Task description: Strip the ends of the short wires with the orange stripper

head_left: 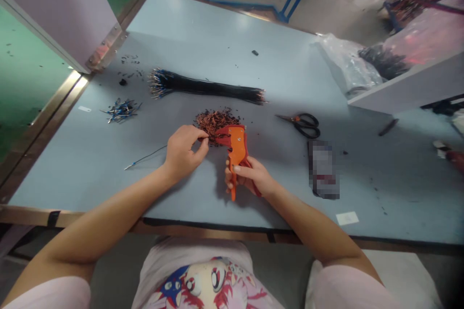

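On the pale blue tabletop, 2 bare forearms reach in from the bottom of the view and meet near the middle. The right hand is closed firmly around the orange handles of a wire stripper, with the tool standing nearly upright and its head pointing away from the person. The left hand is pinched shut, thumb and fingertips together, just beside the head of the wire stripper. It seems to hold a thin black wire, which trails off to the left across the tabletop and ends in a small metal tip.

Right above the hands, touching the head of the wire stripper, sits a heap of copper-colored wire scraps. Farther up, a long bundle of black wires lies sideways, its ends fanned out and glinting. To the left are a small tangle of blue and silver wire pieces and some scattered dark bits. To the right lie black-handled scissors, an object too blurred to identify, and a white paper slip. A clear plastic bag sits at the upper right.
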`<state>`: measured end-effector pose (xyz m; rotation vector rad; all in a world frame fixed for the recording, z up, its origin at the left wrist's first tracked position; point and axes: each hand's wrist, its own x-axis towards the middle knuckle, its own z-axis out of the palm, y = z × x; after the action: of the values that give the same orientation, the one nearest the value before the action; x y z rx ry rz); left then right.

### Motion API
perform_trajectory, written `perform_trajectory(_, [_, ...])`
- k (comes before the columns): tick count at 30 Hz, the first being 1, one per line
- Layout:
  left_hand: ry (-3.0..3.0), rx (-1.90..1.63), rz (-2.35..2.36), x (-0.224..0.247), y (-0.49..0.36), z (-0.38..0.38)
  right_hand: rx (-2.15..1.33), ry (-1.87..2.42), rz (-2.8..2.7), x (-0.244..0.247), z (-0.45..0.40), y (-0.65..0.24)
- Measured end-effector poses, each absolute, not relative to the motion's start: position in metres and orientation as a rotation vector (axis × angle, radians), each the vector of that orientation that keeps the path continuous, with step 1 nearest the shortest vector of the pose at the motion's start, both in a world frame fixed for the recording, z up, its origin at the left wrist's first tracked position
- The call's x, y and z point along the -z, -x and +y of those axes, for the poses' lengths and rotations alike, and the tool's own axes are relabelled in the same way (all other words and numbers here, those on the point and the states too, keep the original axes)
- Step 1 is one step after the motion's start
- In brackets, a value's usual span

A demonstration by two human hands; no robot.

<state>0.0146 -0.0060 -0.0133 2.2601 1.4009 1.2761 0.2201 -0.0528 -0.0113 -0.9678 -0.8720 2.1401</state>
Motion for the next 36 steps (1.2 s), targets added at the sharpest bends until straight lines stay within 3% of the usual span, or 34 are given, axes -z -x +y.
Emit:
perform_trajectory(14, [-2.331, -1.222, 1.367, 0.0148, -0.0149, -0.0062, -2.128, 0.801, -1.159, 0.0066, -0.0562, -0.2176])
perform_trajectory(36, [-2.325, -1.335, 1.293, 0.0118, -0.0149, -0.0072, -2.132, 0.82, -1.009, 0.0062, -0.0572, -0.2172])
